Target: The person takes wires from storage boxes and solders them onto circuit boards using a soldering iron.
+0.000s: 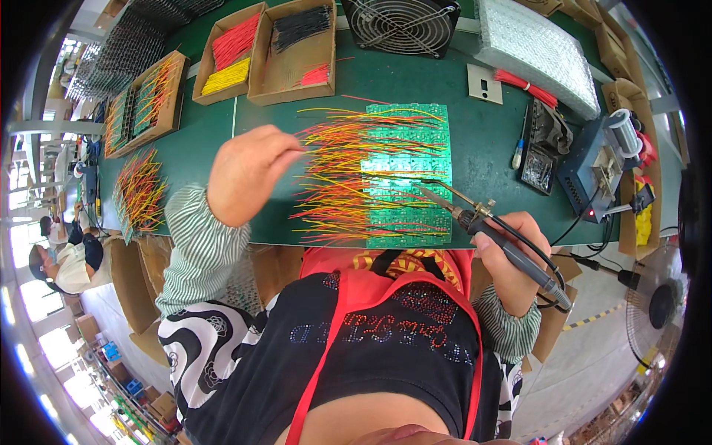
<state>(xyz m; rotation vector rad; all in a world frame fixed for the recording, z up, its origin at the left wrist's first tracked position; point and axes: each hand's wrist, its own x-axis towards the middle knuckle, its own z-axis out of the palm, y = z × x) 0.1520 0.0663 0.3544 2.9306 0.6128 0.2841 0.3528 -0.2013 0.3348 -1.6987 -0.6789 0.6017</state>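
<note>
A green circuit board panel [410,215] lies on the bench before me, with many red, yellow and black wires [330,178] fanning out from it to the left. My right hand [512,248] grips a soldering iron [512,252] that has a thin metal guide tube and a black cable along it. The iron's tip points left over the middle of the panel. My left hand [256,167] is raised at the wires' loose ends, its thumb and fingers pinched together. What lies between those fingertips, if anything, I cannot make out.
Cardboard trays of red, yellow [226,76] and black wires [302,28] stand at the back left. Wired boards [141,189] lie far left. A fan [403,26] sits behind; a blue soldering station [593,174] with a solder spool [624,133] stands right.
</note>
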